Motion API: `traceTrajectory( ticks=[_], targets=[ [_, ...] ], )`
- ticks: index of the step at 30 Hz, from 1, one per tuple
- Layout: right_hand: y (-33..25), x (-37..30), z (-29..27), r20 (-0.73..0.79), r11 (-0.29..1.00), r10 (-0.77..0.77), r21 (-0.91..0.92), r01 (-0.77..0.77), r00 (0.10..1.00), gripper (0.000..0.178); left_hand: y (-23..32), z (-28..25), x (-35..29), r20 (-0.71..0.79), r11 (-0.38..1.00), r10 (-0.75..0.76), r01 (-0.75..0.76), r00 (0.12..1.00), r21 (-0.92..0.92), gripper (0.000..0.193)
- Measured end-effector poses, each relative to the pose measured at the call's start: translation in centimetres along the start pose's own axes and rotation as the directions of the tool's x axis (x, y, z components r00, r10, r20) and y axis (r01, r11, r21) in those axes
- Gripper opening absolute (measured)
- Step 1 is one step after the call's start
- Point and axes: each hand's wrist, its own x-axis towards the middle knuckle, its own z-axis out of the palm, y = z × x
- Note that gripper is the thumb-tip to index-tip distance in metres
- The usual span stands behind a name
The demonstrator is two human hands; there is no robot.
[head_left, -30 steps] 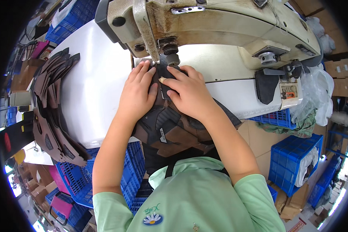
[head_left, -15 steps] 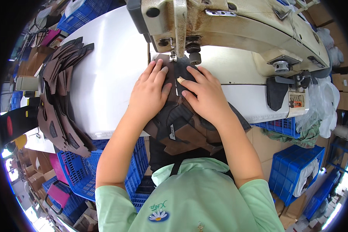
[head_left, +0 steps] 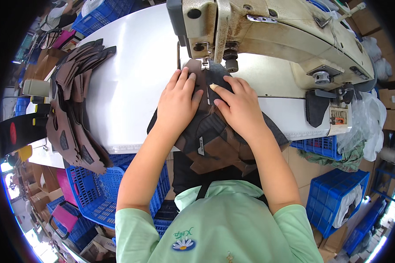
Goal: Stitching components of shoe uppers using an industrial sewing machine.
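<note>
Both hands (head_left: 177, 103) slid dark-brown layered leather piece (head_left: 210, 140) needleward.

Hidden under the left hand (head_left: 176, 105) and right hand (head_left: 240, 107): most of the dark brown leather piece (head_left: 208, 140), its lower end lost below the edge of the white table (head_left: 136, 83). Needle point of the sewing machine (head_left: 272, 35) too small to make out behind the presser foot. Machine top cut off by the upper edge. Stack of brown cut pieces (head_left: 72, 105) blurred toward the left rim, count unclear. Blue crates (head_left: 96, 193) partly covered by the forearm; contents unreadable.
</note>
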Motion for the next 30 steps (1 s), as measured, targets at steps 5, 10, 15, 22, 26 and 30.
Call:
traceTrajectory(
  ticks=[5,10,15,22,26,30],
  targets=[
    [0.6,0.6,-0.1,-0.041,0.998,0.03,0.055,-0.028,0.999,0.03,-0.2,0.0,0.7,0.04,0.999,-0.022,0.023,0.999,-0.025,0.047],
    [0.6,-0.1,-0.1,-0.016,0.997,0.046,0.061,-0.045,0.999,0.026,-1.4,-0.7,0.6,0.117,0.999,0.015,-0.009,0.993,-0.049,0.051],
    [0.6,0.0,-0.1,0.0,0.996,0.047,0.082,-0.046,0.999,0.025,-1.7,0.2,0.6,0.092,0.999,0.039,-0.036,0.995,-0.026,0.053],
    [1.5,1.1,0.5,-0.006,0.998,0.018,0.059,-0.017,1.0,0.025,-1.8,0.8,1.5,0.052,1.0,0.019,-0.018,0.998,-0.021,0.052],
    [2.1,1.9,0.7,0.013,0.996,0.029,0.078,-0.03,0.999,0.025,-2.0,1.2,2.2,0.041,0.999,0.009,-0.008,0.999,-0.039,0.05],
    [2.3,2.5,0.8,0.024,0.997,0.035,0.075,-0.037,0.999,0.025,-2.5,1.6,3.0,0.017,1.0,0.013,-0.013,1.0,-0.01,0.044]
  ],
)
